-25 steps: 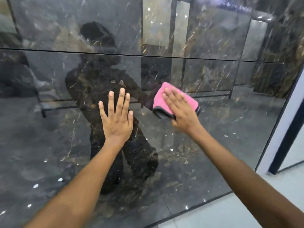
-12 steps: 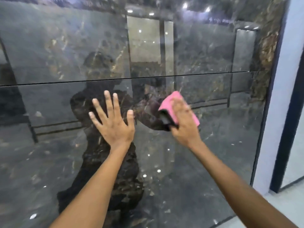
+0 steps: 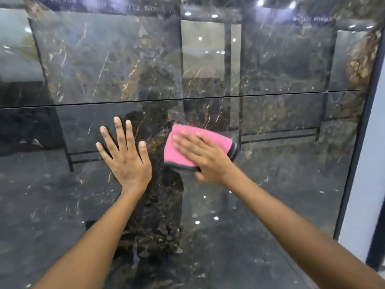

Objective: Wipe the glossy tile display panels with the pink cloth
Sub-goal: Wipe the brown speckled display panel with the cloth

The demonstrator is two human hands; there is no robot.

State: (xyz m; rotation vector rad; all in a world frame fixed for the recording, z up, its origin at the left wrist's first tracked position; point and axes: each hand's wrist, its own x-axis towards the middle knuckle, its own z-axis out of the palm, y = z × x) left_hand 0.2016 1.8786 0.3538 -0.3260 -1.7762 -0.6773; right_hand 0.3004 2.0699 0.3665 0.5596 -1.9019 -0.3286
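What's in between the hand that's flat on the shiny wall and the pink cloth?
Nothing: only bare glossy tile panel separates the left hand from the pink cloth in the head view.

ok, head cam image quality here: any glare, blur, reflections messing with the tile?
Head view: the glossy tile panel mirrors ceiling lights and the person's dark silhouette; bright spots glare along the top. Motion blur smears the right hand on the pink cloth; the left hand, flat on the tile, is sharp. Wide-angle bends the right frame edge.
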